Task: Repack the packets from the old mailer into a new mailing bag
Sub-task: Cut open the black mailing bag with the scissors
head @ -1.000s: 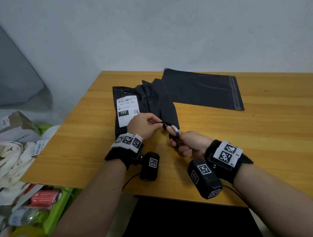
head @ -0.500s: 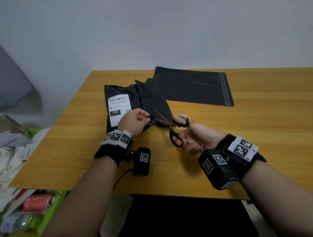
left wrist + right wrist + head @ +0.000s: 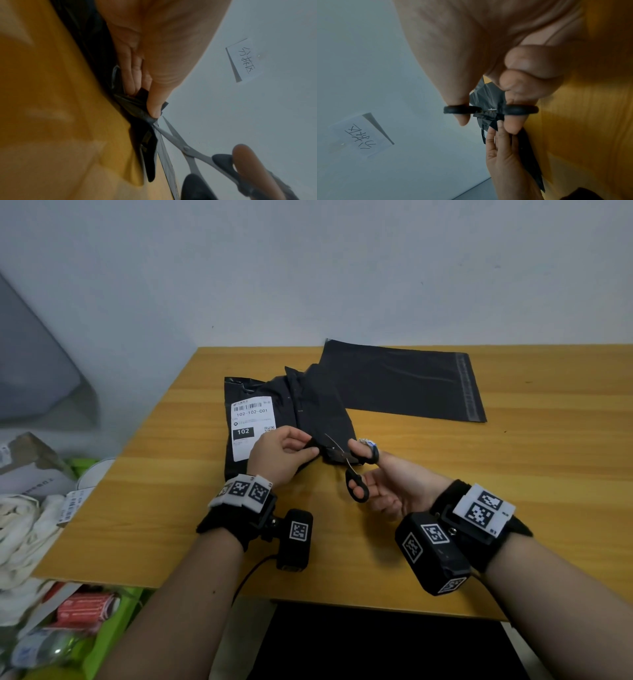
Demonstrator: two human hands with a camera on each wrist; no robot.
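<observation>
The old black mailer (image 3: 294,409) with a white shipping label (image 3: 251,424) lies on the wooden table (image 3: 513,474), left of centre. My left hand (image 3: 291,450) pinches its near right corner (image 3: 137,104) between thumb and fingers. My right hand (image 3: 373,470) holds black-handled scissors (image 3: 349,467), thumb and a finger through the loops (image 3: 489,110). The blades (image 3: 171,134) are spread apart at the pinched edge. The new flat black mailing bag (image 3: 400,381) lies behind, to the right. No packets show.
A wall rises just behind the table, with a handwritten paper note (image 3: 243,60) stuck on it. Left of the table stand a green crate (image 3: 85,638) with bottles and packs, white cloth (image 3: 24,525) and a cardboard box (image 3: 30,463).
The scissors went from closed near the mailer's corner to spread wide at its edge. My right hand drew slightly right and turned; the left hand kept its pinch on the corner.
</observation>
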